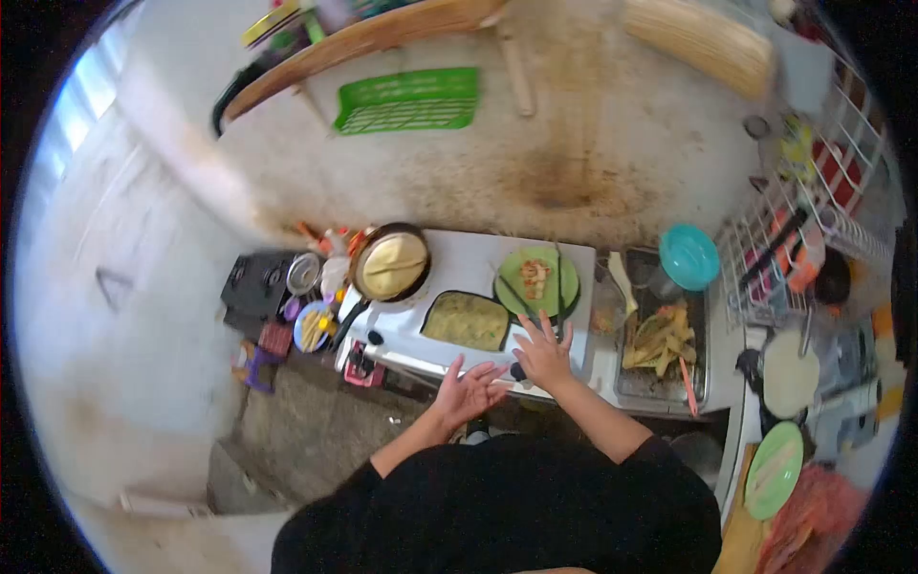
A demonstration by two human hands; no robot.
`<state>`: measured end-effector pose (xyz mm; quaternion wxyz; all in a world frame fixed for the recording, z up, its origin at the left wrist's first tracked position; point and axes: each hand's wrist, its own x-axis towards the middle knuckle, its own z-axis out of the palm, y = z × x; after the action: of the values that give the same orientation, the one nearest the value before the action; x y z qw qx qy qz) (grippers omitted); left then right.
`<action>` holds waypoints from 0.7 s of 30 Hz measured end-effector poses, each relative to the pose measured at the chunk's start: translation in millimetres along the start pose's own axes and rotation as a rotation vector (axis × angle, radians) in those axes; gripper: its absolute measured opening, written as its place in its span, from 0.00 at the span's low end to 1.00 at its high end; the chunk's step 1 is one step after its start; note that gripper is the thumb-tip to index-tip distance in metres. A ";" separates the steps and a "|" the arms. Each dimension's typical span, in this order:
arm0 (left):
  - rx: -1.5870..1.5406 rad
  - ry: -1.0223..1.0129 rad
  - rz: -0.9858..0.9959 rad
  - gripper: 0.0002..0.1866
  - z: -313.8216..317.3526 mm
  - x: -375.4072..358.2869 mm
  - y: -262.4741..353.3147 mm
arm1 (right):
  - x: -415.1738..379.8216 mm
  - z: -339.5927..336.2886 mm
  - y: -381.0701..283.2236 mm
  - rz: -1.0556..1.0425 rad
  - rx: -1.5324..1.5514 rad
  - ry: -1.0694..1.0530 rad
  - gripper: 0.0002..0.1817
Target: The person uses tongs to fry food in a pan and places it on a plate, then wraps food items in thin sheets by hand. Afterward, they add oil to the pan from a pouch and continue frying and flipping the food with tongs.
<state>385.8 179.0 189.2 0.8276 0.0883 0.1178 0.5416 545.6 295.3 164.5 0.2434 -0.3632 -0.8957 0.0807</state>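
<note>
My left hand [469, 391] is held palm up in front of the white stove [402, 330], fingers stretched out and nothing in them. To its right, my right hand [546, 356] has its fingers spread below the green plate [513, 269], also with nothing visible in it. Orange-white food pieces [535, 279] lie on that plate, and a long dark utensil [560, 277] rests across its right side. Left of the plate sits a dark rectangular pan [466, 320] of yellowish-green mash. A round frying pan [390, 262] at the back left holds a folded, pale yellow flat food.
Right of the stove, a sink [707, 368] holds yellowish-brown scraps and a turquoise bowl [688, 256]. A wire dish rack [765, 287] stands beyond it. Another green plate [774, 471] lies at lower right. A green basket [406, 101] hangs on the wall.
</note>
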 end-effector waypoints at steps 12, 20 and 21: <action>0.883 0.136 -0.406 0.27 -36.5 21.5 32.0 | -51.9 10.5 7.3 0.290 0.315 0.223 0.15; 1.185 -0.581 -0.547 0.10 13.2 119.5 18.0 | -91.9 -42.1 -27.6 0.401 0.179 0.223 0.19; 1.321 -0.734 -0.519 0.10 21.4 136.1 8.4 | -103.2 -52.8 -26.2 0.434 0.140 0.229 0.19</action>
<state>437.2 306.7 198.4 0.6897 0.7029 0.1510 0.0864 619.4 203.5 179.8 0.3448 -0.5360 -0.7556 0.1512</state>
